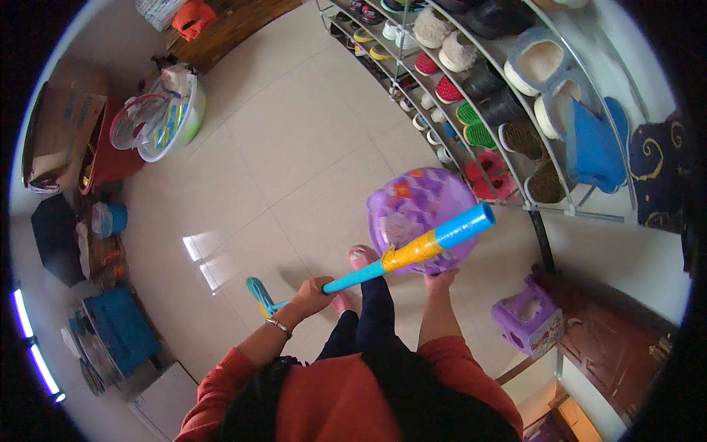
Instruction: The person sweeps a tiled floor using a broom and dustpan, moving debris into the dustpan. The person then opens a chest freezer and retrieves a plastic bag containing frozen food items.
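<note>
My left hand [310, 298] is closed around the turquoise shaft of a broom [353, 276]. Yellow tape and a blue sleeve cover the upper end of that shaft, which slants up to the right. Down to the left, the teal broom head [257, 293] is near the floor. My right hand [441, 280] grips the near edge of a round purple plastic object [422, 215] with a flower print. Whether it is a stool or a basin I cannot tell. The shaft passes in front of it and hides part of it.
A metal shoe rack [395, 83] full of shoes and slippers runs along the upper right. A purple plastic step stool [530, 320] stands by a brown door [613, 353]. On the left are a white tub [193, 119] of goods, a cardboard box [69, 124] and a blue box [121, 329].
</note>
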### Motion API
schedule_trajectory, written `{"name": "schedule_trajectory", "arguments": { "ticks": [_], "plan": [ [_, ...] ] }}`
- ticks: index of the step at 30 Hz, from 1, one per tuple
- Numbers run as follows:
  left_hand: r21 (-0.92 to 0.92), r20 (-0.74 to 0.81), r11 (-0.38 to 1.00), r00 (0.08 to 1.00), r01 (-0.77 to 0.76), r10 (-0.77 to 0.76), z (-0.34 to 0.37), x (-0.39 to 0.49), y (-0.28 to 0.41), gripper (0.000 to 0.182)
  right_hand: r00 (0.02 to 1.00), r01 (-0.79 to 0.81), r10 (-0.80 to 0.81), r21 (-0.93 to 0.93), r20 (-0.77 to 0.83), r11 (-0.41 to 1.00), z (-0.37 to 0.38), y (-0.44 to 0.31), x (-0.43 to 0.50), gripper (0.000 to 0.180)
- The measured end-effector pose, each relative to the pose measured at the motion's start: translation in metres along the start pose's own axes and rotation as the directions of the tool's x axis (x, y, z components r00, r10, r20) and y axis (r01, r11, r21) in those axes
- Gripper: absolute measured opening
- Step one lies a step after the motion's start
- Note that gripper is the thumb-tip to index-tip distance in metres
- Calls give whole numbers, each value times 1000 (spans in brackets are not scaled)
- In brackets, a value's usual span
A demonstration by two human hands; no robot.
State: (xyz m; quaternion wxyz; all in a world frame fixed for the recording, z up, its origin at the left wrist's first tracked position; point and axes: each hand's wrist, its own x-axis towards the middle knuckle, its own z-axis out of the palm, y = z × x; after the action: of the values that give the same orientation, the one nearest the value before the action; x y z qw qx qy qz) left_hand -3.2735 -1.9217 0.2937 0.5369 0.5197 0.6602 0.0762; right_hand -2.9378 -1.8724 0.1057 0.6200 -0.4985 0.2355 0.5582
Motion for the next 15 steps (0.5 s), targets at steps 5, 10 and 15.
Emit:
{"name": "schedule_trajectory", "arguments": {
  "ticks": [5, 10, 15],
  "plan": [
    [104, 68, 993, 997, -54, 47, 3, 1, -1, 19, 958, 143, -146, -28, -246, 989, -67, -38, -32, 75],
    [112, 60, 988, 993, -108, 102, -8, -11, 8, 15, 978, 74, -56, 86, -199, 994, -109, -45, -55, 70],
    [213, -49, 940, 958, -266, 282, -18, -35, 16, 13, 995, 68, -79, -150, -65, 986, -106, -31, -57, 61]
  ]
}}
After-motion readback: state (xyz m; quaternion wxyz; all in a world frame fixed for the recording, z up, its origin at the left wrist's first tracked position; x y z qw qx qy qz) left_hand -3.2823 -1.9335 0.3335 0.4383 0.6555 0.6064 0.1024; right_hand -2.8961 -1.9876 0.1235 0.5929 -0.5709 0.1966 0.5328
